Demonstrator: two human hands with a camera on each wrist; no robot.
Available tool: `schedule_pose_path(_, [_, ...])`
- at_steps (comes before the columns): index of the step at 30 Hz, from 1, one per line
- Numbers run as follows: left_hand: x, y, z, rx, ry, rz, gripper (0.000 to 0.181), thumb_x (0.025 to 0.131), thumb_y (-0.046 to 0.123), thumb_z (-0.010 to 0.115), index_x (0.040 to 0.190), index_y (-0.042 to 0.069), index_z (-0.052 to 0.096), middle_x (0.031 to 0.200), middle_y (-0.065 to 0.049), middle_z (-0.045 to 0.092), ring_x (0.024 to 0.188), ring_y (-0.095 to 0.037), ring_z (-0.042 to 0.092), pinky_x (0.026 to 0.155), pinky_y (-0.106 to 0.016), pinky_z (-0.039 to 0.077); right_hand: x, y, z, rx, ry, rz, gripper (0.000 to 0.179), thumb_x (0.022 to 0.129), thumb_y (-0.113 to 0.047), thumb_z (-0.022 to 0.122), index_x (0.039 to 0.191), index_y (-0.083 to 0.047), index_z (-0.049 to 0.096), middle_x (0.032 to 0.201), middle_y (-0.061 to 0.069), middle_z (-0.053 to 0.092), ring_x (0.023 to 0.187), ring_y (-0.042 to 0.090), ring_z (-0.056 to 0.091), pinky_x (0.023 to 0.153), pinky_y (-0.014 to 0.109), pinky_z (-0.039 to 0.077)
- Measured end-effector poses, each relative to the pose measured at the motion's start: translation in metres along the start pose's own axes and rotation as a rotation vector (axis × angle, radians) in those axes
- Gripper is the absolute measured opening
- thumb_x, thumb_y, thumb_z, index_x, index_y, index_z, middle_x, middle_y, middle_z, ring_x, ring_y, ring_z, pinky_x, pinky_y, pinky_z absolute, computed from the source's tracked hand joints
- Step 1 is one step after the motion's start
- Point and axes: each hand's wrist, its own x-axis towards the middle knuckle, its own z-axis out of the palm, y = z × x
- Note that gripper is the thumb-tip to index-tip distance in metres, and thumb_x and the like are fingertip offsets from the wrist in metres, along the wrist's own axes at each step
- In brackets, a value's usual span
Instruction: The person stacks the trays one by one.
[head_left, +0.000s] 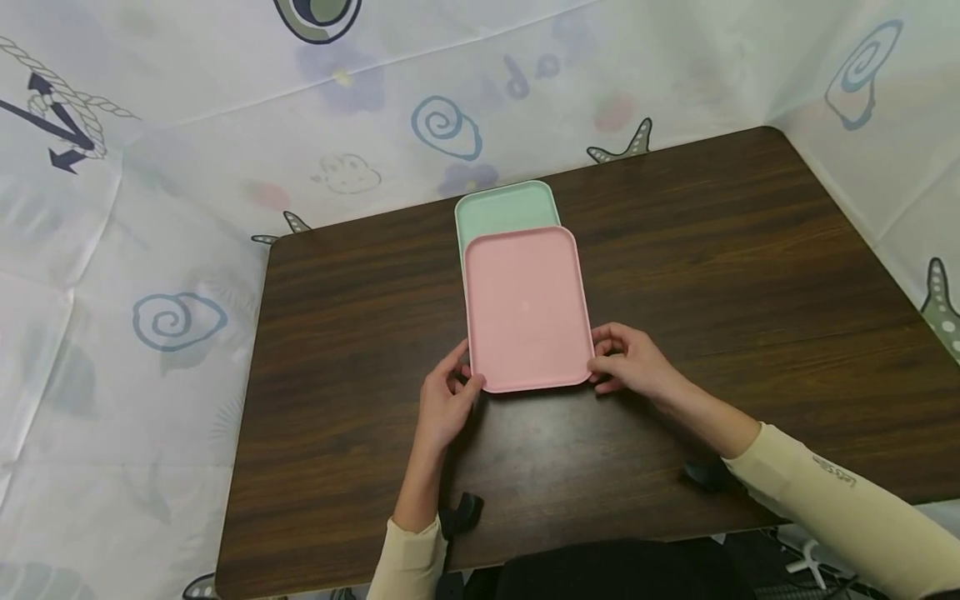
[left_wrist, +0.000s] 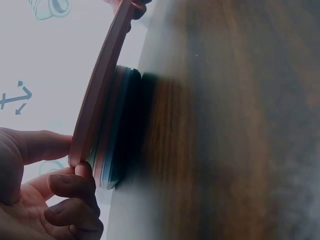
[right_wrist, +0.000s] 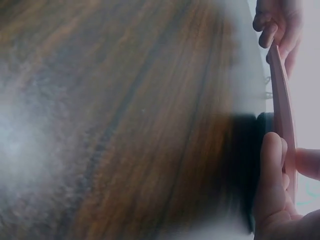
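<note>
A pink rectangular tray (head_left: 527, 310) with a raised rim is held by both hands at its near corners. My left hand (head_left: 446, 402) pinches the left corner, thumb on the rim and fingers beneath. On the other side, my right hand (head_left: 632, 363) grips the right corner the same way. Behind and partly under the pink tray lies a mint green tray (head_left: 504, 208), its near part hidden. The left wrist view shows a stack of several trays (left_wrist: 119, 120) in pink, blue and dark tones on the table, with the held tray raised above it at the near end.
The dark wood-grain table (head_left: 352, 375) has rounded corners. A white patterned curtain (head_left: 187, 250) hangs along its back and sides. Near the front edge, a small black object (head_left: 468, 510) is beside the left forearm, and another dark object (head_left: 705, 475) is by the right sleeve.
</note>
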Motion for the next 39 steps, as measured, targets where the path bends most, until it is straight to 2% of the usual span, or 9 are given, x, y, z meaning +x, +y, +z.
schedule_pose_path(5, [0.006,0.001,0.001,-0.015,0.007,-0.004,0.055,0.084,-0.003,0.067,0.138,0.007,0.057,0.088,-0.012,0.057,0.049,-0.010,0.041,0.044,-0.022,0.036,0.004,-0.005,-0.001,-0.010,0.015,0.003,0.046,0.088,0.002,0.064,0.130,0.008,0.046,0.098,0.019,0.053,0.079,0.026,0.068,0.068,0.043,0.057])
schedule_pose_path(12, [0.017,0.002,0.001,-0.033,0.014,-0.003,0.056,0.085,-0.001,0.067,0.139,0.007,0.056,0.090,-0.016,0.057,0.047,-0.009,0.039,0.044,-0.022,0.035,0.012,-0.010,-0.003,0.003,0.025,-0.037,0.048,0.089,0.002,0.063,0.133,0.010,0.047,0.099,0.019,0.053,0.078,0.025,0.068,0.068,0.043,0.057])
schedule_pose_path(18, [0.028,0.003,0.001,0.015,0.017,-0.010,0.055,0.087,0.005,0.066,0.140,0.016,0.056,0.088,-0.009,0.058,0.049,-0.008,0.041,0.046,-0.023,0.037,0.020,-0.015,-0.005,0.014,0.052,-0.049,0.049,0.090,0.002,0.062,0.136,0.009,0.048,0.098,0.017,0.051,0.080,0.026,0.068,0.068,0.040,0.058])
schedule_pose_path(22, [0.033,0.003,0.001,0.051,0.007,-0.014,0.055,0.088,0.009,0.064,0.141,0.020,0.055,0.087,-0.006,0.056,0.052,-0.009,0.042,0.049,-0.025,0.038,0.025,-0.017,-0.006,0.023,0.053,-0.045,0.052,0.091,0.002,0.060,0.140,0.009,0.045,0.102,0.018,0.050,0.079,0.021,0.067,0.069,0.039,0.057])
schedule_pose_path(39, [0.056,0.004,-0.003,0.020,-0.002,0.006,0.056,0.088,0.007,0.064,0.142,0.016,0.054,0.086,-0.007,0.055,0.054,-0.011,0.041,0.050,-0.024,0.037,0.045,-0.028,-0.006,0.023,0.105,-0.051,0.051,0.091,0.003,0.060,0.141,0.006,0.048,0.104,0.015,0.050,0.074,0.016,0.065,0.068,0.036,0.057])
